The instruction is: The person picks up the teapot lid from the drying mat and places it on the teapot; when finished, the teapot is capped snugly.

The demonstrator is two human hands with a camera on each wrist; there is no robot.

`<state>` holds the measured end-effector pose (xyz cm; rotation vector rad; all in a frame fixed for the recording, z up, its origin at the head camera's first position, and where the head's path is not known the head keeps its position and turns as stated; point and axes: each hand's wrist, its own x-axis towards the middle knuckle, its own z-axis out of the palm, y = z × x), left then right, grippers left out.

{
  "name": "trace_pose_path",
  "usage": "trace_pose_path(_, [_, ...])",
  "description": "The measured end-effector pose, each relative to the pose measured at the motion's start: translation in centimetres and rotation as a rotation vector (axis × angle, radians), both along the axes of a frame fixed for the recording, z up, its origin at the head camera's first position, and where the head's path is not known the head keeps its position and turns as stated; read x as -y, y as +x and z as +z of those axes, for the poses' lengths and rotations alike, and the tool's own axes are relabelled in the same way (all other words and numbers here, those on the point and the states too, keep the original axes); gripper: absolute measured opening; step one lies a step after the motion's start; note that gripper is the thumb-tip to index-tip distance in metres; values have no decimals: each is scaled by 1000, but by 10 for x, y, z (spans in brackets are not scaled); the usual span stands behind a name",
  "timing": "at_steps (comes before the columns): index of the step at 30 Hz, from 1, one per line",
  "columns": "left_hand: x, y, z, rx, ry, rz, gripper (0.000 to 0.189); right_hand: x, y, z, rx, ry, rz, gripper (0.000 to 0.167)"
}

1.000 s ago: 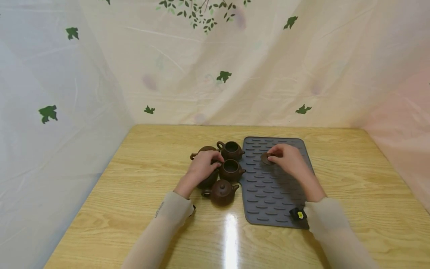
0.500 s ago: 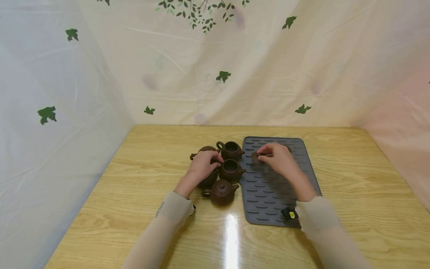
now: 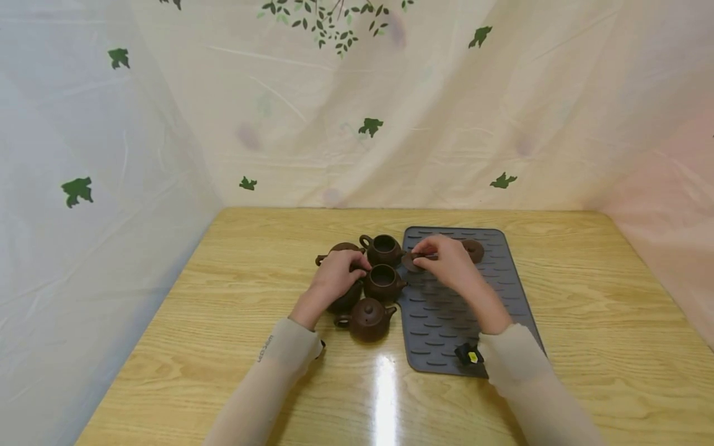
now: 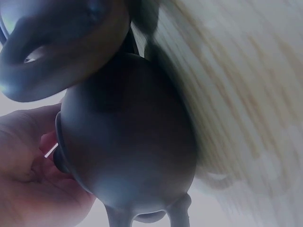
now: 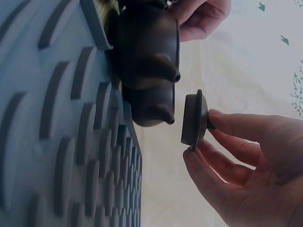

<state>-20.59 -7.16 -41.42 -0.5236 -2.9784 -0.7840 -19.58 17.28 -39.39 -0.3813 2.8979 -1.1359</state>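
Observation:
Between thumb and fingers, my right hand [image 3: 453, 265] pinches a dark brown teapot lid [image 5: 195, 118] by its knob, off the left part of the mat. In the right wrist view the lid is level with the teapots' rims, apart from them. My left hand [image 3: 336, 274] reaches over a lidded teapot [image 4: 128, 137], its fingertips curled at the handle side of a lidless teapot [image 3: 382, 291]; the hand partly hides that handle. Behind it stands another lidless teapot [image 3: 383, 254], spout to the right. A lidded teapot [image 3: 369, 323] sits in front.
One more teapot [image 3: 344, 246] stands at the back left, partly behind the left hand. The grey ridged mat [image 3: 440, 341] lies right of the teapots on the wooden table [image 3: 223, 297]. A second lid [image 3: 475, 250] rests on the mat, beyond the right hand.
My right hand has moved left across the mat with the lid, toward the lidless teapots, uncovering the second lid behind it. My left hand has stayed in place.

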Motion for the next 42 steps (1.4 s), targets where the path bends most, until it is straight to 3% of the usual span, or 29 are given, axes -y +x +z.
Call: trace_pose_path(42, [0,-3,2,5,11,1,7,49,8,2,1,3,115,14])
